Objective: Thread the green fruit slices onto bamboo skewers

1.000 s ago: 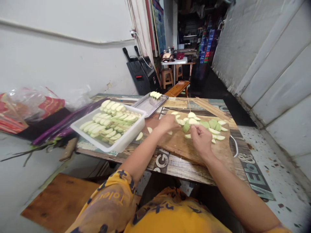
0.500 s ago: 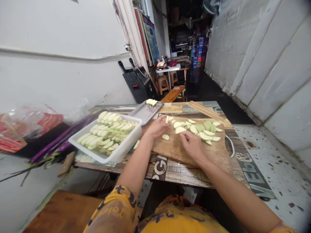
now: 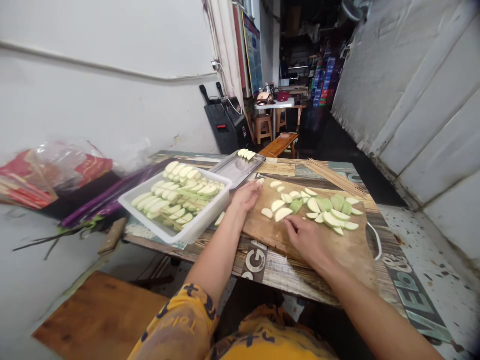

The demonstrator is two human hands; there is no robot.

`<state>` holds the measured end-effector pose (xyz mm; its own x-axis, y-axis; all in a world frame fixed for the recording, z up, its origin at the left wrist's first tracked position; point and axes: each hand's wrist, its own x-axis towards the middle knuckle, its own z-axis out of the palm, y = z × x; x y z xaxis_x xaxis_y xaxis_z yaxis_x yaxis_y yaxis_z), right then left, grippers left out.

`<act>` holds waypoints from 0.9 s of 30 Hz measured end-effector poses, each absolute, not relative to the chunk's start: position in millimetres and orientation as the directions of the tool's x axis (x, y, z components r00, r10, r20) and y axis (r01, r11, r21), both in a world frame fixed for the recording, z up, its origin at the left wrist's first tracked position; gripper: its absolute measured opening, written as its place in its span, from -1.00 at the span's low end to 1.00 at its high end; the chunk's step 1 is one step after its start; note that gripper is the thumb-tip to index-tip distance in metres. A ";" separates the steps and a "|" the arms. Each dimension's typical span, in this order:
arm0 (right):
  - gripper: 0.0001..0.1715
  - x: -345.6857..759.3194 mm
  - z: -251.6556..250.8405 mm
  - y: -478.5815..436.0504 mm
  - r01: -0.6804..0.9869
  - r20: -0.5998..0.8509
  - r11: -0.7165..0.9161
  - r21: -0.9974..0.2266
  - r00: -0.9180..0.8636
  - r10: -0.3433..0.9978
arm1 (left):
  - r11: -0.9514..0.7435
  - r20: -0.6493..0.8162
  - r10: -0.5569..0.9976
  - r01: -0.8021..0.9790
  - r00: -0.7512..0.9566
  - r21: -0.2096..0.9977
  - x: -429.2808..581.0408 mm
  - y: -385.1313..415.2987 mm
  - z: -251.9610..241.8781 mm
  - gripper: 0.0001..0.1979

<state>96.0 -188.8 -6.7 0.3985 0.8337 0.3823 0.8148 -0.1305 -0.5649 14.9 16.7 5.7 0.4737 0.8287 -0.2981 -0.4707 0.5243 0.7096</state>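
My left hand is over the left edge of a wooden cutting board, its fingers closed on a pale vegetable slice. Part of that grip is hidden. My right hand hovers low over the board with thumb and forefinger pinched at the lower edge of a half-moon slice. More white slices with green rims lie loosely across the board. Left of my arm, a white plastic tub holds rows of similar slices, some with thin sticks through them.
Thin wooden skewers lie behind the board. A grey tray with a few slices sits beyond the tub. Long purple eggplants and bagged goods are at the left. The board has a white handle.
The view has turned slightly left, so things appear further right. The half-moon slice at my right fingers has shifted a little toward me. My left hand stays at the board's left edge.
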 end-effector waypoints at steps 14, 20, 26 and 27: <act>-0.61 95.5 -4.9 -191.6 0.860 0.334 -0.164 -0.483 0.354 0.873 | 0.565 -0.358 0.819 -0.517 0.449 0.643 10.9 16.3 11.5 -0.82; -0.61 96.2 -6.0 -191.4 0.868 0.353 -0.157 -0.471 0.348 0.869 | 0.566 -0.354 0.818 -0.520 0.453 0.640 10.3 14.1 15.1 -0.87; -0.59 96.6 -7.1 -191.6 0.869 0.363 -0.152 -0.471 0.348 0.865 | 0.570 -0.366 0.814 -0.504 0.450 0.649 10.6 13.7 16.0 -0.92; -0.59 96.5 -6.9 -191.8 0.869 0.363 -0.153 -0.470 0.348 0.864 | 0.570 -0.368 0.814 -0.501 0.449 0.651 10.8 13.6 16.1 -0.92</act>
